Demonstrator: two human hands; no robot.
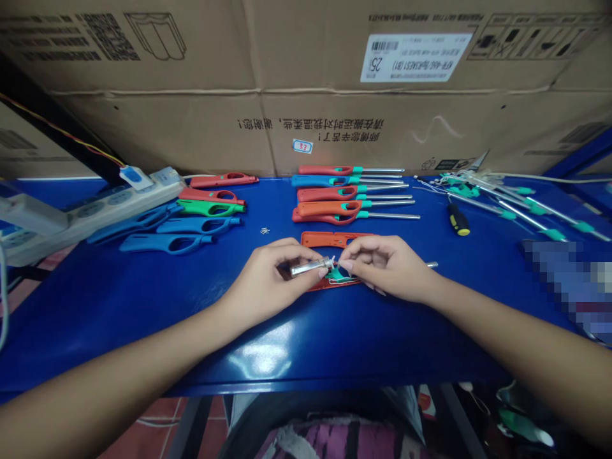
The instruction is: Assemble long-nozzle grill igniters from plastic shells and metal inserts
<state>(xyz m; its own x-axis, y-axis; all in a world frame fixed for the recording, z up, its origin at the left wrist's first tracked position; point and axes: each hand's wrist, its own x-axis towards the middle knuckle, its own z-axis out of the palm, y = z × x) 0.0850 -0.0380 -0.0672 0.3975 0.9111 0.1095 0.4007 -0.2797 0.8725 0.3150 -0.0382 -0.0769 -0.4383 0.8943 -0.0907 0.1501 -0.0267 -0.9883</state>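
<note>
Between the thumb and fingers of my left hand (270, 277) is a shiny silver cylinder (308, 266), lying nearly level, with a small white and reddish fitting at its right end. My right hand (392, 266) pinches close to that fitting; thin dark strands show there, but what its fingertips hold is too small to make out. Under both hands lies an orange-red lighter shell half (316, 286) with a green part (337, 275) and a white wire in it. Its silver tube tip (433, 264) shows right of my right wrist. Just behind lies another orange shell half (322, 239), partly covered.
Several long-nosed lighters (329, 193) lie in a stack behind. Coloured shell halves (165, 242) lie at left beside a power strip (109, 207). Small screws (264, 231), a yellow-black screwdriver (458, 220) and silver tubes with green parts (521, 207) lie about. Cardboard (191, 127) stands behind.
</note>
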